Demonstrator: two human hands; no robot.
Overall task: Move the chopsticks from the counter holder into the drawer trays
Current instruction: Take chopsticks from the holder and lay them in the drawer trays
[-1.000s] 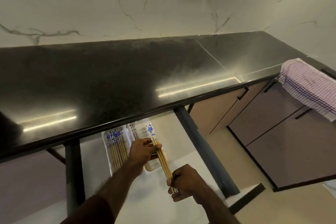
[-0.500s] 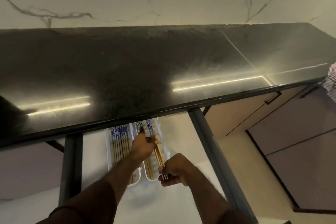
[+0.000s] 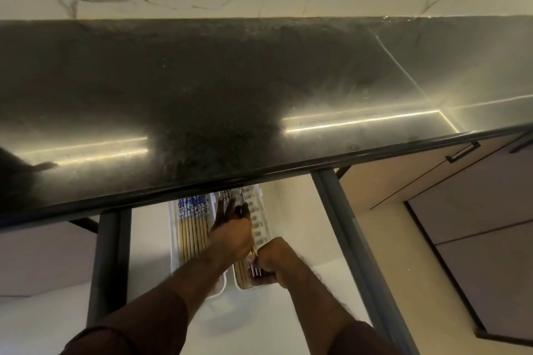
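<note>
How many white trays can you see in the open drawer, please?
2: the left tray holds a row of chopsticks; the right tray lies beside it, under both hands. More may hide beneath the counter.

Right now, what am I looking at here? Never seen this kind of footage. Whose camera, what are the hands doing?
There is no robot. A person wears one wide-angle camera on the head, looking forward and down, so the two arms entering from the bottom are their own.

Across the top is a dark polished counter, with a marble wall behind it. Below its front edge a white drawer stands open, holding two white trays side by side. The left tray is filled with chopsticks with blue-patterned tops.

Both hands work over the right tray. The right hand is closed around the ends of a chopstick bundle, and the left hand rests flat on it, fingers extended.
</note>
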